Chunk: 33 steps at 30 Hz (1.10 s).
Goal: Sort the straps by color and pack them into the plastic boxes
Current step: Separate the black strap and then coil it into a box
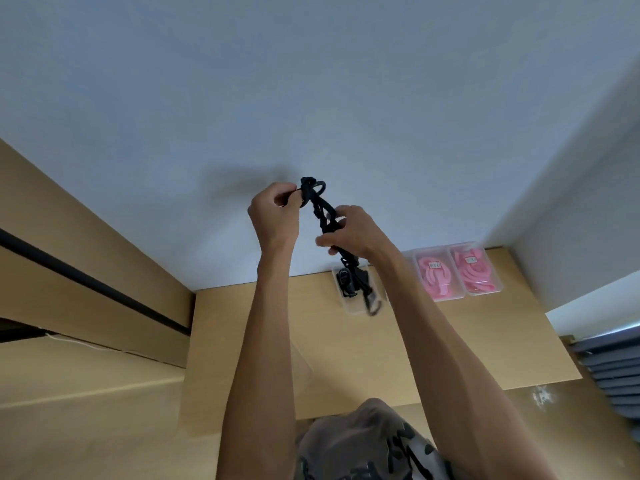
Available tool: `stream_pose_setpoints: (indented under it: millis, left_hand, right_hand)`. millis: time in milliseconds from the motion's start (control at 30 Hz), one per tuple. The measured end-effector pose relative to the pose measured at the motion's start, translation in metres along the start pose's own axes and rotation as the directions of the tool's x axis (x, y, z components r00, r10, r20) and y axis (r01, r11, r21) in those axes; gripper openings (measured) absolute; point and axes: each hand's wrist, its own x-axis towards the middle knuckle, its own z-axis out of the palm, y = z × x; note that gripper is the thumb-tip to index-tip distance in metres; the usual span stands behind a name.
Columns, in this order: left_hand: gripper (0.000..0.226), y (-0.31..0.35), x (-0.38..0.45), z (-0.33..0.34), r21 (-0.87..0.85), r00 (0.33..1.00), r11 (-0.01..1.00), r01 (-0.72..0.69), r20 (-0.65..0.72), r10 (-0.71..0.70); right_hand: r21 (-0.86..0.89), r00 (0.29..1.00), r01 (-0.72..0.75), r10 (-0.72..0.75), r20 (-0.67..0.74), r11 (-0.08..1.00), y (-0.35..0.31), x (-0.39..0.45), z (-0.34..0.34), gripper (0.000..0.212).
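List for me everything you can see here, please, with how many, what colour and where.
black strap: one, black, held up between both hands
clear box: one, holding black straps, on the table by the wall
pink-strap boxes: two, clear, filled with pink straps, side by side at the right
table: one, light wood
wall: pale grey-white
left hand: pinching the strap's upper end
right hand: gripping the strap lower down

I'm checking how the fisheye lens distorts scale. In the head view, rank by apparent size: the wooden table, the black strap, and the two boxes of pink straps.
1. Wooden table
2. Black strap, though being nearer the camera enlarges it
3. Left pink box and right pink box, which look alike
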Motion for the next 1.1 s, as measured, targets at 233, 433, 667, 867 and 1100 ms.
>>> stream_pose_setpoints:
  millis: [233,433,667,867,1100]
  left_hand:
    - [0.018,-0.014,0.0,-0.012,0.245,0.9,0.952,-0.182,0.432,0.061]
    - [0.031,-0.007,0.004,-0.021,0.014,0.752,0.999,0.045,0.658,-0.043]
    - [0.013,0.001,-0.01,0.002,-0.381,0.838,0.874,0.301,0.544,-0.052]
    - [0.007,-0.005,-0.003,0.013,-0.359,0.946,0.888,0.288,0.251,-0.205]
    - [0.015,-0.024,-0.013,0.016,0.232,0.982,0.968,-0.092,0.182,0.05]
  right_hand:
    - [-0.328,0.961,0.193,-0.246,-0.129,0.925,-0.019,0.0,-0.027,0.038]
    - [0.089,0.951,0.309,-0.305,-0.061,0.947,-0.005,0.002,-0.044,0.025]
    - [0.511,0.976,0.201,-0.214,-0.034,0.836,0.014,0.01,-0.027,0.019]
    - [0.41,0.999,0.037,-0.049,0.018,0.911,0.025,0.007,-0.017,0.032]
    - [-0.326,0.996,0.079,-0.084,-0.001,0.942,0.01,0.004,-0.01,0.046]
